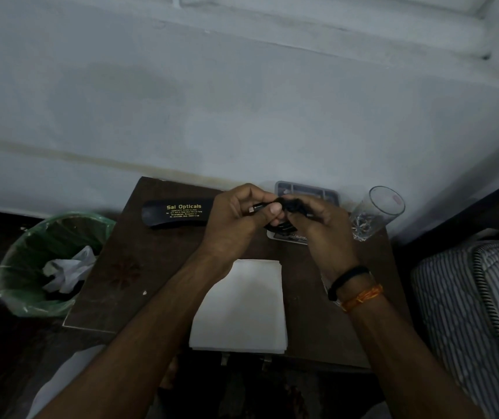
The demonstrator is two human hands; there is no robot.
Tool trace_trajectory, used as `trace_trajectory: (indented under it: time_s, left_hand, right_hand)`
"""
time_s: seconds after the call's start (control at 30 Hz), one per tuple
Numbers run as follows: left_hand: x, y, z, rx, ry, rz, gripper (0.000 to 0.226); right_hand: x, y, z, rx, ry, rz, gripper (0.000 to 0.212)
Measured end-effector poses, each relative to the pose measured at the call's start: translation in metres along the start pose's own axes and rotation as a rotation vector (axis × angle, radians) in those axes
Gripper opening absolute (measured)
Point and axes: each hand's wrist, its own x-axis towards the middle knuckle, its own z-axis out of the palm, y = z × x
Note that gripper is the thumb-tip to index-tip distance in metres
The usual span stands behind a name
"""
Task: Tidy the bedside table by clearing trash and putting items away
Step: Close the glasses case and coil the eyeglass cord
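The coiled black cable (284, 211) could spring loose and knock the glass (376, 211) at 3 o'clock, as the winding happens just beside it. Both grips are closed: the left hand (242, 213) pinches the plug end, and the right hand (318, 219) curls round the bundle, above the table (157, 267) toward 12 o'clock.

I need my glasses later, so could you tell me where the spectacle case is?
In the head view the spectacle case lies at the table's back left, just left of the left hand.
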Motion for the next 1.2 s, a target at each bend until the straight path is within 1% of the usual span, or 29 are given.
trace_trajectory:
  time_s: [0.1,0.23,0.3,0.4,0.5,0.67,0.77,0.83,0.9,0.97,1.03,1.1,1.2]
  left_hand:
    - [0.000,0.000,0.001,0.034,0.020,0.037,0.012]
    - [0.000,0.001,0.002,0.107,0.052,0.102,0.010]
    - [0.000,0.001,0.003,0.145,0.050,0.131,0.010]
    - [0.000,0.001,0.004,0.184,0.058,0.166,0.009]
    - [0.002,0.001,0.000,0.192,0.096,0.174,0.008]
    - [0.003,0.000,-0.003,0.197,0.119,0.161,0.009]
    - [0.003,0.000,-0.003,0.251,0.134,0.184,0.010]
    - [0.003,0.001,-0.004,0.309,0.141,0.205,0.015]
    - [0.001,0.003,-0.003,0.388,0.128,0.253,0.021]
    - [-0.001,0.003,-0.004,0.511,0.107,0.314,0.022]
    - [0.000,0.001,-0.006,0.643,0.092,0.354,0.017]
    - [0.000,-0.001,-0.007,0.730,0.073,0.357,0.013]
    - [-0.001,-0.004,-0.007,0.781,0.062,0.308,0.011]
  right_hand:
    - [-0.002,-0.001,0.006,0.117,0.058,0.041,0.021]
    - [-0.002,-0.001,0.012,0.105,0.140,0.082,0.019]
    - [-0.004,-0.002,0.015,0.137,0.169,0.089,0.020]
    - [-0.005,-0.009,0.017,0.235,0.173,0.100,0.020]
    - [-0.006,-0.015,0.015,0.340,0.096,0.146,0.025]
    - [-0.001,-0.013,0.005,0.487,-0.118,0.216,0.040]
    - [-0.002,-0.014,-0.001,0.562,-0.236,0.230,0.049]
    - [-0.002,-0.016,-0.002,0.604,-0.297,0.235,0.048]
    - [-0.002,-0.018,-0.001,0.554,-0.308,0.234,0.042]
    - [-0.002,-0.020,0.000,0.419,-0.247,0.222,0.036]
    - [-0.002,-0.019,-0.001,0.284,-0.174,0.193,0.031]
    - [-0.002,-0.018,-0.004,0.229,-0.140,0.181,0.031]
    - [0.000,-0.018,-0.007,0.206,-0.144,0.208,0.033]
